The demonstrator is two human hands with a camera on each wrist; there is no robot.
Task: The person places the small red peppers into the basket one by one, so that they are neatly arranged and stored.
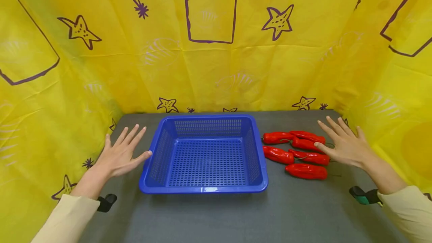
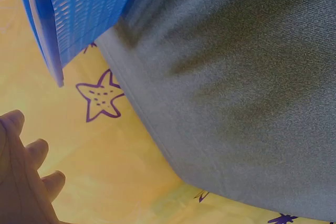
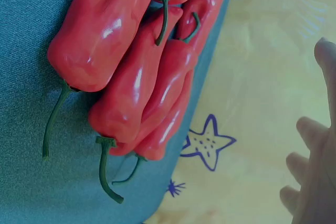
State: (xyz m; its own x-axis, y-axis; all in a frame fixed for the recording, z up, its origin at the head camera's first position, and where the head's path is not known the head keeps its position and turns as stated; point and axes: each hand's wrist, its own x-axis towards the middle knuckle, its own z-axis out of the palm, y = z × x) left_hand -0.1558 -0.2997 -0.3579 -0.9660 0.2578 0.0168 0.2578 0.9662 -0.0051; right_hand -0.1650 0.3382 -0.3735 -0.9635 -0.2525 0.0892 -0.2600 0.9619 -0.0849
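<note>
A blue plastic basket (image 1: 204, 189) with perforated walls stands on the grey table, and nothing lies in it. Just left of it my left hand (image 1: 122, 157) is held with fingers spread, its thumb tip overlapping the basket's rim in the head view. Several red peppers (image 1: 306, 171) lie in a loose group to the right of the basket. My right hand (image 1: 349, 145) hovers at their right side, fingers spread and holding nothing. Up close in the right wrist view, the peppers (image 3: 126, 93) have green stems and glossy skin.
A yellow cloth (image 1: 209, 70) with starfish drawings hangs behind the table and along both sides. The grey table (image 1: 216, 220) extends in front of the basket. Dark straps (image 1: 107, 202) show by both wrists.
</note>
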